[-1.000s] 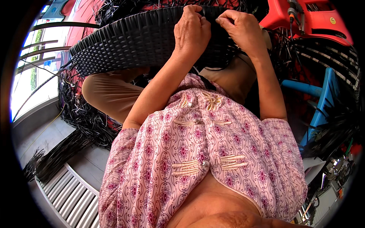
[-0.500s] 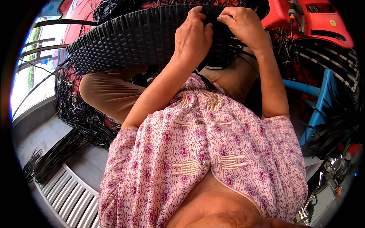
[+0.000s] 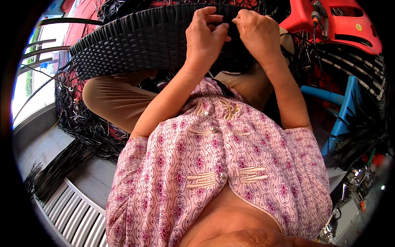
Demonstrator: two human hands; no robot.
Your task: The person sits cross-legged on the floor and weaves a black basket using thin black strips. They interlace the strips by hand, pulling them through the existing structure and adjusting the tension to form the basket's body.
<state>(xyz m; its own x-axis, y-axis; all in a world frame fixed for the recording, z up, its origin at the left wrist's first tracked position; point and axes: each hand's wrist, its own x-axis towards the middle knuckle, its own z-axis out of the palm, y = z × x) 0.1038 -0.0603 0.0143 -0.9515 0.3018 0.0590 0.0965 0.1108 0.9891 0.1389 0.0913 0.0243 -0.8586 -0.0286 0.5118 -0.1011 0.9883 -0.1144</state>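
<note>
A curved black woven wicker panel (image 3: 135, 45) stands across my lap, its thick rim along the top. My left hand (image 3: 204, 39) is at that rim, thumb and fingers bent around the edge. Just to its right, my right hand (image 3: 260, 37) is closed in a pinch at the same rim. A thin black strip seems to be between its fingertips, but it is hard to pick out against the black weave. The fingertips of both hands are a short gap apart. Below the hands, the lower part of the panel lies in shadow between my knees.
Loose black strips (image 3: 88, 127) lie heaped at the left, with a bundle (image 3: 61, 168) near a white slatted piece (image 3: 78, 214). At the right are a red plastic stool (image 3: 333, 24) with a corded tool (image 3: 316, 18), a blue frame (image 3: 343, 111) and another black strip bundle (image 3: 362, 140).
My right hand has turned and shifted slightly left and down, its back now more in view. My left hand has moved slightly left, its fingers spread a little differently. The panel has barely moved.
</note>
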